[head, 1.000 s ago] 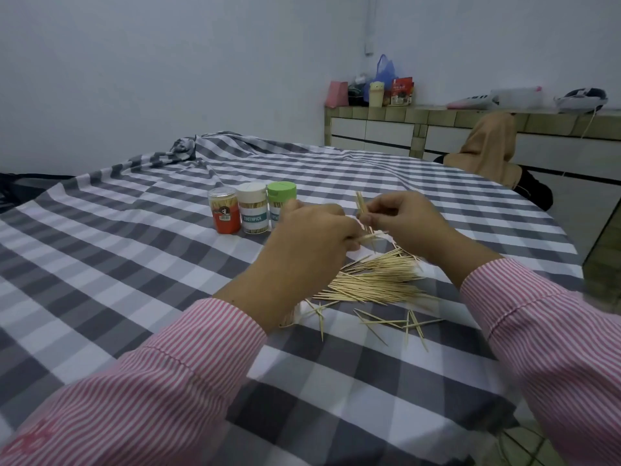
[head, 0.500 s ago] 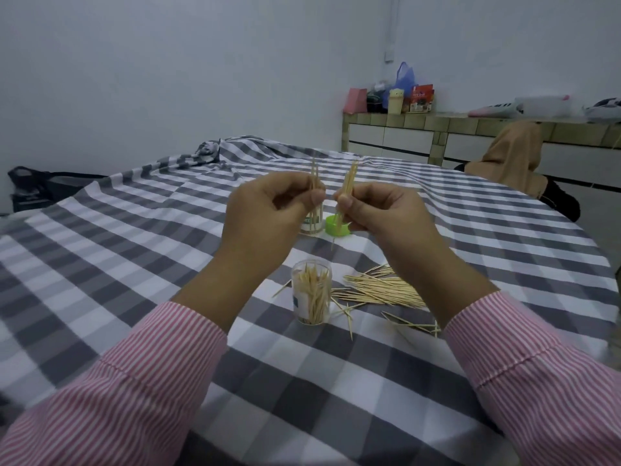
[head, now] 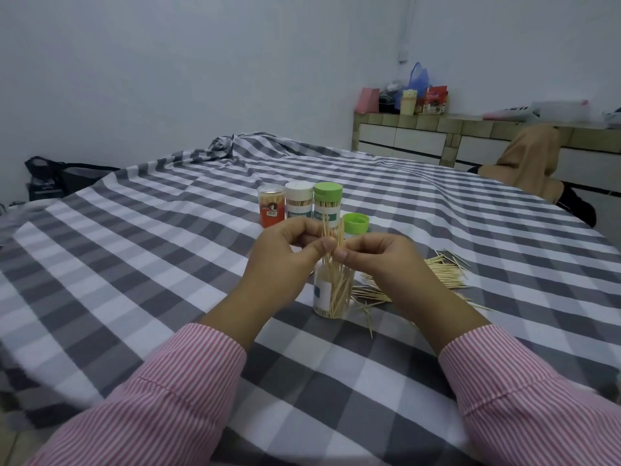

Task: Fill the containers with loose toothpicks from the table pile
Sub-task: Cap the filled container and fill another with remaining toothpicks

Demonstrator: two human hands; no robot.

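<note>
so the whole thing sits on a big table in a grey and white checked cloth, person in pink striped sleeves working over it. past the fingers, further out, three capped containers stand in a row: orange one, white-lidded one, green-lidded one, and a loose green lid lies just beside them. off to the right of the fingers and lower is the pile of loose toothpicks, mostly lying flat and fanned on the cloth. directly under the fingers is the open clear container, already partly filled with sticks leaning inside. both hands meet right over it: left hand and right hand are each pinching the same small bundle of toothpicks between thumb and forefinger, fingers curled in narrow. the bundle stands roughly upright, long axis pointing down at the container mouth, lower ends look like they're reaching into it, can't tell for sure. both hands are about equally near, so i'd guess it's just a straight drop down from here.
</note>
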